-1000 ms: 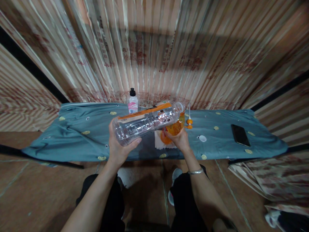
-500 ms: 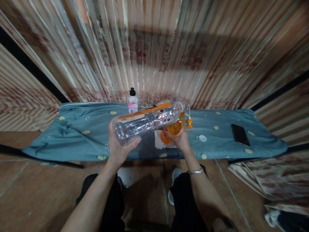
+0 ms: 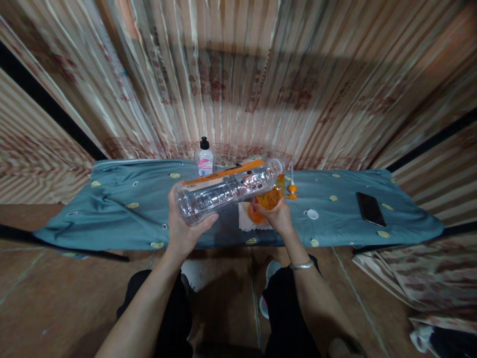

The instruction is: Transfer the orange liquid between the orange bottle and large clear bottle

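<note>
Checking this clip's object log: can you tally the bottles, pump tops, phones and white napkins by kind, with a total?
Bottles: 3 (clear bottle, orange bottle, black-capped bottle)
Pump tops: 1 (orange pump top)
Phones: 1 (dark phone)
White napkins: 1 (white napkin, cloth or paper, cannot tell)
Total: 6

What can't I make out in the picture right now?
All in the head view:
- orange bottle's mouth: hidden behind the clear bottle's neck
- left hand's fingertips: behind the clear bottle
- white cloth: partly covered by orange bottle and right hand
- black-capped bottle's label: too small, blurred
</note>
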Action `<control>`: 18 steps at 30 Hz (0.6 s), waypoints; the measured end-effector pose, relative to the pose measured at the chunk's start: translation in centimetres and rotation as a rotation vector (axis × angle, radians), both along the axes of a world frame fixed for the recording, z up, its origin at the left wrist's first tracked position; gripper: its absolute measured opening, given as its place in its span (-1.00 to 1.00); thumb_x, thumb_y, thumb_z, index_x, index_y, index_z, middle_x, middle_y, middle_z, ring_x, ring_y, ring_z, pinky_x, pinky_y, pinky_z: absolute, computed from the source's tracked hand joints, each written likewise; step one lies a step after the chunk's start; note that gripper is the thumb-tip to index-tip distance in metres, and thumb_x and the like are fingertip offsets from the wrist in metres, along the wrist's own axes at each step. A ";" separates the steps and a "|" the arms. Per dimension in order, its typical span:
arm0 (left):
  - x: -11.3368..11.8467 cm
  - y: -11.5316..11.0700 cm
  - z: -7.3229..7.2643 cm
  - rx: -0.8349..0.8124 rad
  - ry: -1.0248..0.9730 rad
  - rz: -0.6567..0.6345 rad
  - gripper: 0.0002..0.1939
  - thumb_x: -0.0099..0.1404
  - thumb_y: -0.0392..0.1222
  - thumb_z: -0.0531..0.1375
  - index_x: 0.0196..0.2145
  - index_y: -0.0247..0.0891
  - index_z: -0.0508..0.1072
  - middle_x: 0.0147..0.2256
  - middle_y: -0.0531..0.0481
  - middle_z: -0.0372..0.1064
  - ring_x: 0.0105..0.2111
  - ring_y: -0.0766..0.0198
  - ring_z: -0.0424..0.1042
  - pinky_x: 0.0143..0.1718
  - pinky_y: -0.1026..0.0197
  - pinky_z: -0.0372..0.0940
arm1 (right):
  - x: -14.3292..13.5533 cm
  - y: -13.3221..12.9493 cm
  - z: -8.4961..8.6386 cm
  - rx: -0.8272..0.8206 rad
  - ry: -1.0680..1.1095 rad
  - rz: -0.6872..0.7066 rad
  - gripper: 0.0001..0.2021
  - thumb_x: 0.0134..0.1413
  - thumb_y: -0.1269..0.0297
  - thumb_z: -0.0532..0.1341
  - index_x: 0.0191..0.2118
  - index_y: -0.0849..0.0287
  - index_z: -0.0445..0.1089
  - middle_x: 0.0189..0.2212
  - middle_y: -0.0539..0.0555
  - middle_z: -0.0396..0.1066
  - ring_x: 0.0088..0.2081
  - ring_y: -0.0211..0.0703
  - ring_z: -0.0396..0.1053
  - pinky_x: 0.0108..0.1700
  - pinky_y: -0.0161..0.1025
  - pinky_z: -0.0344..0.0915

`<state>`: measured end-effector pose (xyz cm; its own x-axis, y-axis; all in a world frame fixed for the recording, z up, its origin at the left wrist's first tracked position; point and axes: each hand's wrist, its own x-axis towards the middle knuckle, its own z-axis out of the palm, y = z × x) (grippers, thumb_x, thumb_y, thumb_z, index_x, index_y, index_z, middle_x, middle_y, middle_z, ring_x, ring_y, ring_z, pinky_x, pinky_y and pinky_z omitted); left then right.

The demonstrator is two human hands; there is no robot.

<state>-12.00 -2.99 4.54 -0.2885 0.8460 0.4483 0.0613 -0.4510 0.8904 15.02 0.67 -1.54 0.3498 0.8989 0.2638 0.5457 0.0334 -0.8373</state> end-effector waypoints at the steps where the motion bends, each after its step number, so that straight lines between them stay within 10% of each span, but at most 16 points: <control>1: 0.0 0.0 -0.1 0.000 0.001 -0.002 -0.04 -0.19 -0.01 0.61 0.16 -0.10 0.37 0.08 -0.14 0.43 0.08 -0.07 0.50 0.22 -0.19 0.40 | 0.0 0.0 0.0 0.000 0.000 0.000 -0.29 -0.23 0.03 0.51 0.07 0.15 0.35 -0.02 0.30 0.62 0.07 0.31 0.59 0.04 0.06 0.55; 18: 0.0 -0.1 -0.1 -0.036 -0.011 -0.013 -0.07 -0.16 -0.03 0.60 0.14 -0.11 0.36 0.08 -0.13 0.42 0.08 -0.05 0.50 0.23 -0.17 0.38 | -0.1 0.1 -0.5 0.000 0.027 0.018 -0.29 -0.20 0.01 0.50 0.09 0.12 0.33 -0.01 0.29 0.62 0.11 0.30 0.58 0.11 0.11 0.53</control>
<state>-12.01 -3.06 4.47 -0.2825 0.8653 0.4142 0.0460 -0.4190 0.9068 14.96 0.79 -1.99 0.3407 0.9051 0.2545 0.5226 0.0427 -0.8515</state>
